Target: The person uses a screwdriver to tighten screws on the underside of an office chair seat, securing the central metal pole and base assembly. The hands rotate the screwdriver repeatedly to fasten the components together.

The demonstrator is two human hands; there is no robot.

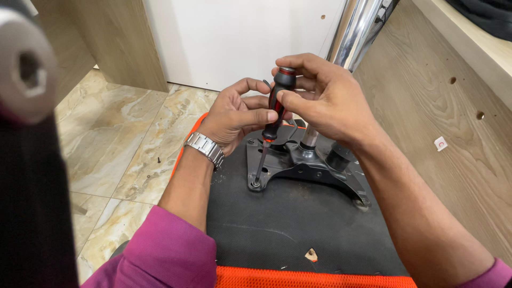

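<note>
1. One screwdriver (pixel 273 109), black and red handle with a thin steel shaft, stands nearly upright at the centre of the frame, its tip in a screw (pixel 256 184) on the plate's lower-left corner.
2. Two bare hands meet on the handle. The left hand (pixel 234 114) wraps its fingers around the lower grip; the right hand (pixel 325 98) pinches the rounded top between thumb and fingertips.
3. One black metal mounting plate (pixel 304 165), cast and ribbed, lies on the black underside of a seat (pixel 288 224) edged with orange mesh along the bottom.
4. One chrome cylinder (pixel 357 26) rises toward the upper right.
5. One metal link watch (pixel 205 146) circles the left wrist.
6. One loose dark screw (pixel 158 159) lies on the glossy marbled floor tiles (pixel 106 138) at left.
7. Wood-grain panels (pixel 442 117) with drilled holes fill the right side.
</note>
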